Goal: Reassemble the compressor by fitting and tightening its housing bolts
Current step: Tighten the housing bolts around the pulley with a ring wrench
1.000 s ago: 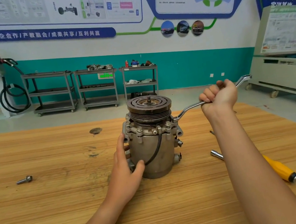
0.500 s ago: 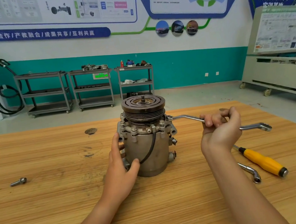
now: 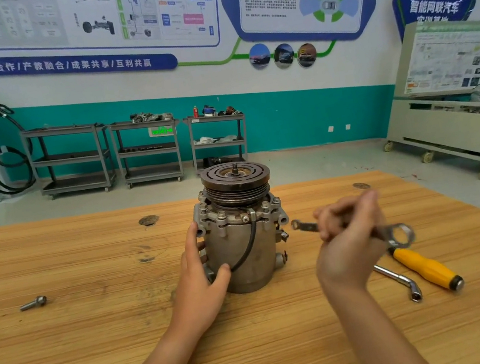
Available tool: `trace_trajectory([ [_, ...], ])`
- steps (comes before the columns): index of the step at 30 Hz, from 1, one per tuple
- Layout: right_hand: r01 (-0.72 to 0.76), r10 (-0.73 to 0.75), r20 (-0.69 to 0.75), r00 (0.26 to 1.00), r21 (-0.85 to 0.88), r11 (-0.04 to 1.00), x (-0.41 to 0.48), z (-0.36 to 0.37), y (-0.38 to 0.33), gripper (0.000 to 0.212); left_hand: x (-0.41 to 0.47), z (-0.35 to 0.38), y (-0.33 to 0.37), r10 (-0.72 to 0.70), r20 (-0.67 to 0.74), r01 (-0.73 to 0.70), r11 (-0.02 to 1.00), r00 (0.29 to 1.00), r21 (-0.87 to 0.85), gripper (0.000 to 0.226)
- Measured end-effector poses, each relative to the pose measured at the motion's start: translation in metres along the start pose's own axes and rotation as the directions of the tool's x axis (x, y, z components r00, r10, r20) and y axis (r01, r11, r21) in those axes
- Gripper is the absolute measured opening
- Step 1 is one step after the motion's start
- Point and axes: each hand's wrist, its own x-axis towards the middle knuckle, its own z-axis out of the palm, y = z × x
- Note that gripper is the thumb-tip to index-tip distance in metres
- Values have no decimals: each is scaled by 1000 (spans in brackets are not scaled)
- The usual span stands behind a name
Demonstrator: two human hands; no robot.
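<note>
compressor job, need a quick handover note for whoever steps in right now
Left hand grips the compressor, which stands upright on the bench.
Right hand holds the ring wrench beside it, off the bolts.
Done: flange bolts sit in their holes around the top; tightness cannot be told.
A loose bolt lies far left. The L-shaped socket wrench and yellow-handled driver lie to the right.
Left: probably fit the loose bolt, then tighten all round.
</note>
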Motion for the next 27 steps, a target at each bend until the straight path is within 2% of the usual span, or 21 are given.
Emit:
trace_trajectory([
  [3,41,-7,-127,992,261,964,33,1,-28,53,1,0,-1,-11,7,11,1000,1000,-3,93],
  [6,-72,180,-226,957,414,907,61,3,-33,47,0,0,-2,-26,21,26,1000,999,-15,92],
  [10,-340,516,-277,811,495,800,85,6,-12,34,1,0,-4,-22,20,22,999,1000,-23,92],
  [13,-463,661,-258,705,540,704,88,4,1,32,1,1,-6,-5,13,6,1000,1000,-17,94],
  [15,-489,708,-239,664,578,654,88,2,2,33,0,2,-7,-4,11,4,1000,1000,-11,92],
  [20,-489,739,-174,651,649,583,82,1,-4,32,13,-5,-3,113,-94,-114,994,989,0,69],
  [22,-514,744,-149,652,635,577,76,5,-7,33,17,-9,-2,96,-46,-100,992,994,-82,68],
  [24,-534,739,-148,657,600,596,70,10,-7,33,18,-11,-3,51,14,-48,984,999,-173,71],
  [27,-538,694,-175,699,510,671,64,14,-7,30,19,-11,-5,24,35,-17,980,999,-196,75],
])
